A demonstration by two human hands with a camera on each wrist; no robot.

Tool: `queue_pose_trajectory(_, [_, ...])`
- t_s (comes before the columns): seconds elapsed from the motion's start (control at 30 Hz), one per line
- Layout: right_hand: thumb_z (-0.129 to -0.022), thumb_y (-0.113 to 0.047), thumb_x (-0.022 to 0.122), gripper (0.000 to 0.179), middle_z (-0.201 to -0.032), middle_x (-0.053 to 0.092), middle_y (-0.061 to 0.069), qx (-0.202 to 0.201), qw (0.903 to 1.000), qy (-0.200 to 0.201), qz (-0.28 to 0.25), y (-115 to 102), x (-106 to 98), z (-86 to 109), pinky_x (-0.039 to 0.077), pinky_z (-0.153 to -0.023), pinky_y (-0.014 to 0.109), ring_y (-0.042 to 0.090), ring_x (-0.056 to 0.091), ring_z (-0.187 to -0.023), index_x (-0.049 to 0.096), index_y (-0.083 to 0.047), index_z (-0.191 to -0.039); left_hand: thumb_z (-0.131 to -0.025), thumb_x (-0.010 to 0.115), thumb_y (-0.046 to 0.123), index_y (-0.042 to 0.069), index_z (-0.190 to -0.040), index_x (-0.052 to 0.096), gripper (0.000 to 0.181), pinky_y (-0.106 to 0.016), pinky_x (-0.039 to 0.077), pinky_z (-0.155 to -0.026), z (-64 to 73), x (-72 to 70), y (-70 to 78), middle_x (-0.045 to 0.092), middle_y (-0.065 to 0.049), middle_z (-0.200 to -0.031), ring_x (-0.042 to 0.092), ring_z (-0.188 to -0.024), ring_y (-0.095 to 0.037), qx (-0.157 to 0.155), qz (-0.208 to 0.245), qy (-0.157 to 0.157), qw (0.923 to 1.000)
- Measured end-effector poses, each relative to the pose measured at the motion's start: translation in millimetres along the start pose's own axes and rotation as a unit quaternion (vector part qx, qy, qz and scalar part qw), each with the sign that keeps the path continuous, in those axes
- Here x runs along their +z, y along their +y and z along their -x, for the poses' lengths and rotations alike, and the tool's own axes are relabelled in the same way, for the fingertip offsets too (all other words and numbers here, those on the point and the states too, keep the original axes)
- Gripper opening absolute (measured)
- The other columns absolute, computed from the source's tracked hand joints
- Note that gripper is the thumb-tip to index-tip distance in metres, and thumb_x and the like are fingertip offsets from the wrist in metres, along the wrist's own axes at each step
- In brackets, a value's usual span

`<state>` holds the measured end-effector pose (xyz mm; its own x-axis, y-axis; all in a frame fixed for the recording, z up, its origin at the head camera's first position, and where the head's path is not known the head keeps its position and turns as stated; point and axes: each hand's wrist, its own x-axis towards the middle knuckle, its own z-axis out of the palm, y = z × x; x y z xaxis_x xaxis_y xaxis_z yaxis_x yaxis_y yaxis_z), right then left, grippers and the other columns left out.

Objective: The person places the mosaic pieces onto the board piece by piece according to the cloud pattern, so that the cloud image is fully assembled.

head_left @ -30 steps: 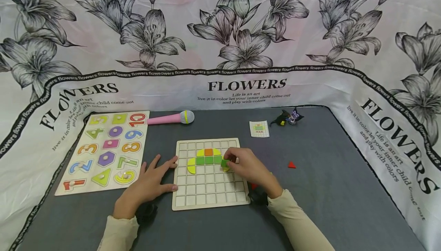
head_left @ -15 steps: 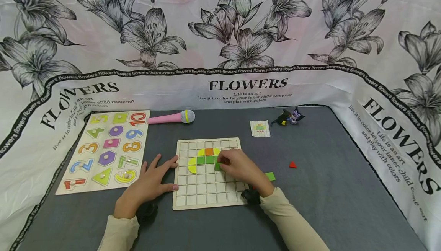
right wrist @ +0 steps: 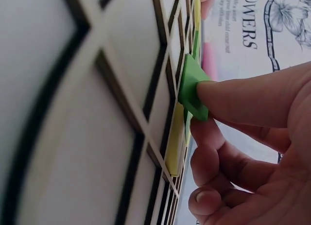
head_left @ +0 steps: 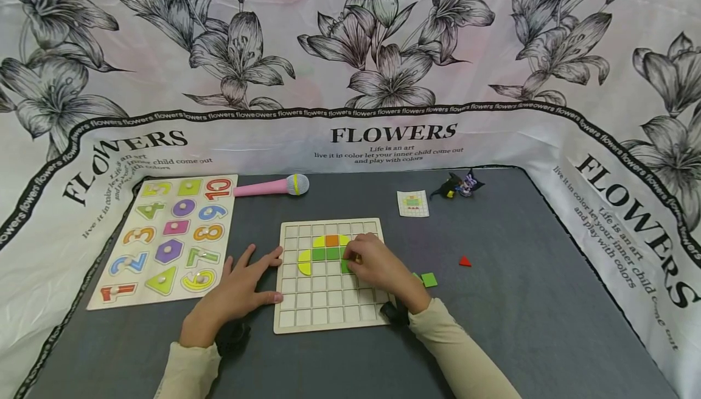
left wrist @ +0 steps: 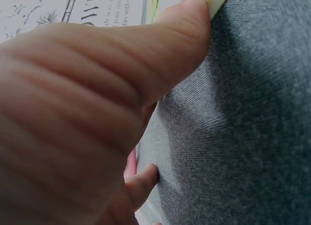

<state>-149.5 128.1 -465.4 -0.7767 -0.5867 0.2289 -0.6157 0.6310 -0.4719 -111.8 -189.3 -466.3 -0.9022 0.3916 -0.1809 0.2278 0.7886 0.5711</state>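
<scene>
A wooden grid board [head_left: 328, 301] lies on the dark cloth. Its upper part bears yellow rounded pieces [head_left: 304, 256], an orange square [head_left: 331, 240] and a row of green squares [head_left: 319, 254]. My right hand [head_left: 380, 268] pinches another green square tile [right wrist: 192, 84] between thumb and finger. That tile is tilted at the grid, just below the row's right end, beside a yellow piece [right wrist: 176, 137]. My left hand [head_left: 232, 292] spreads its fingers, with thumb and fingertips touching the board's left edge. The right hand hides part of the board in the head view.
A number-and-shape puzzle board [head_left: 164, 241] lies at left, and a pink toy microphone [head_left: 272, 187] behind. A small pattern card [head_left: 412, 204] and a dark hair clip-like item [head_left: 457, 185] lie at back right. Green squares [head_left: 429, 280] and a red triangle [head_left: 465, 261] lie right of the grid board.
My right hand has moved left and slightly down with the green square tile, from the row's right end to just below it. The left hand has stayed at the board's edge.
</scene>
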Motion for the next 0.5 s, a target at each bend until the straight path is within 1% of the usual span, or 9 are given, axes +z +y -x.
queue_pose_trajectory(0.13, [-0.092,0.002,0.079,0.008,-0.087,0.064,0.002,0.002,1.0000,-0.001,0.008,-0.9,1.4,1.7,0.052,-0.081,0.037,0.023,0.058,-0.086,0.076,-0.005,-0.092,-0.091,0.087,0.037,0.012,-0.167,0.039,0.094,-0.080,-0.004,-0.118,0.4,0.5,0.0,0.049,-0.017,-0.163,0.010,-0.157,-0.057,-0.001,0.000,0.001,1.0000])
queue_pose_trajectory(0.3, [-0.093,0.001,0.079,0.007,-0.089,0.066,0.002,-0.008,0.9998,-0.008,0.017,-1.2,3.2,1.6,0.052,-0.084,0.039,0.022,0.059,-0.086,0.077,-0.006,-0.094,-0.091,0.087,0.037,0.012,-0.167,0.039,0.094,-0.080,-0.004,-0.118,1.0,0.7,0.6,0.048,-0.018,-0.163,0.010,-0.157,-0.057,-0.002,-0.002,0.003,1.0000])
queue_pose_trajectory(0.5, [-0.094,0.001,0.078,0.007,-0.089,0.067,0.003,-0.011,0.9995,-0.003,0.028,-2.8,1.1,3.7,0.053,-0.081,0.037,0.021,0.060,-0.084,0.076,-0.006,-0.094,-0.091,0.087,0.039,0.012,-0.166,0.040,0.094,-0.081,-0.002,-0.118,0.7,0.8,0.2,0.050,-0.018,-0.161,0.011,-0.157,-0.057,0.001,-0.004,0.004,1.0000])
